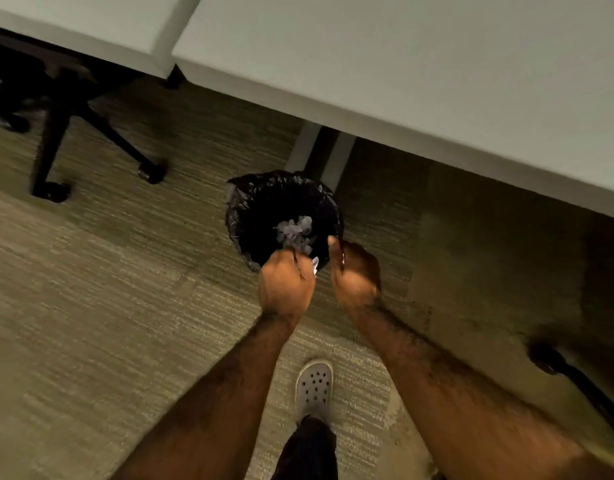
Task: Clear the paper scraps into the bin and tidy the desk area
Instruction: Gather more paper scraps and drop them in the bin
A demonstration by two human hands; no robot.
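Our two bare forearms reach forward and down from the bottom edge, above our grey clog (pixel 314 386) on the carpet (pixel 90 289). Our left hand (pixel 286 282) is curled into a fist over the near rim of the bin (pixel 236 216), pinching a small white paper scrap (pixel 315 263). Our right hand (pixel 354 271) hovers just beside it, fingers loosely curled, thumb up; we cannot tell whether it holds anything. More paper scraps (pixel 295 232) lie inside the black-lined bin, which stands on the carpet beside a leg of the white table (pixel 402 64). An office chair base (pixel 66 133) sits well apart, at left.
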